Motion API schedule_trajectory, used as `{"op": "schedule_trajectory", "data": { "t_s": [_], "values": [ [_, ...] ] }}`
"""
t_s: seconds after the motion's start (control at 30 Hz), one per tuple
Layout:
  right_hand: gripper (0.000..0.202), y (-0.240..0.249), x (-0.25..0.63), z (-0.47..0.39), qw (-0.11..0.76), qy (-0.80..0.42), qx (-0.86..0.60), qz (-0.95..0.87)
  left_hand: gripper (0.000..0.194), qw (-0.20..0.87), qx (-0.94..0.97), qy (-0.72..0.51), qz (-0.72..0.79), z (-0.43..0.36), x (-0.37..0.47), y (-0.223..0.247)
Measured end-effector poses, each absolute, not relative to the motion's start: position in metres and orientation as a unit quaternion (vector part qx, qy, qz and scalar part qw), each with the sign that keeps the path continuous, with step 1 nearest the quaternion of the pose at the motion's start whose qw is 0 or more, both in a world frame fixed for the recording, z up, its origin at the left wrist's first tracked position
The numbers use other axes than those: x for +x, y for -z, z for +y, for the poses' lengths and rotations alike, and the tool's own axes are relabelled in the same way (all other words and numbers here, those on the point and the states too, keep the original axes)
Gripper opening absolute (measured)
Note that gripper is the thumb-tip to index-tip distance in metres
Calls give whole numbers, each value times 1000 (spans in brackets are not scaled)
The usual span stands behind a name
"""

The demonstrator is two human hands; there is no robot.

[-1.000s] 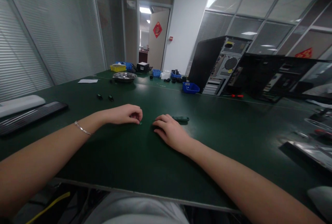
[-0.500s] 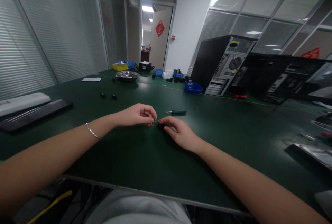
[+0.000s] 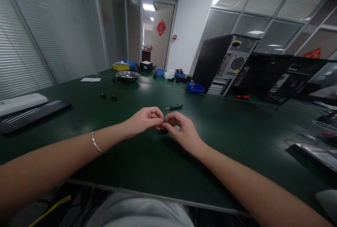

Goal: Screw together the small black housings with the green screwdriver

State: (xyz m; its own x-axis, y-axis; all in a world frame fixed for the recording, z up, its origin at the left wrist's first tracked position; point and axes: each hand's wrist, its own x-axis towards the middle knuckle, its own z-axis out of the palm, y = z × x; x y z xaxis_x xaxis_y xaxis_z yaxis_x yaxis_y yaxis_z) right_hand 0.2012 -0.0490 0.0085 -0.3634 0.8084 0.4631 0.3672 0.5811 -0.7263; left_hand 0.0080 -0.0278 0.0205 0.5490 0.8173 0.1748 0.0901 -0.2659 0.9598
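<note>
1. The person's left hand (image 3: pixel 143 121) and right hand (image 3: pixel 181 131) meet just above the green table (image 3: pixel 147 157), fingertips pressed toward each other.
2. Between those fingertips sits a small green part (image 3: pixel 164 120), pinched from both sides; it is too small to tell what it is.
3. The left wrist wears a thin silver bracelet (image 3: pixel 96 143).
4. A green-handled screwdriver (image 3: pixel 174 107) lies on the table just beyond the hands, untouched.
5. Farther off to the left, two small dark pieces (image 3: pixel 107 96) rest side by side on the mat.
6. A black keyboard (image 3: pixel 31 114) lies at the left edge, with a white one beside it.
7. At the far end stand a metal bowl (image 3: pixel 128 75), a yellow bin (image 3: pixel 120 66) and a blue bin (image 3: pixel 195 87).
8. An open computer tower (image 3: pixel 223 65) stands upright on the right, its back panel facing the person.
</note>
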Motion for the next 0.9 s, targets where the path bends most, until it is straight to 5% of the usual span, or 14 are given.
{"op": "schedule_trajectory", "data": {
  "t_s": [0.33,0.7,0.9],
  "values": [
    [13,-8,211,-33,437,-301,-364,-766,16,398,779,-368,314,-31,7,-24],
    [17,-26,249,-31,176,-148,-387,-893,34,245,880,-258,316,-15,2,-6],
    [17,-20,241,-34,126,-114,-394,-903,35,246,896,-223,294,-19,5,-6]
  ]
}}
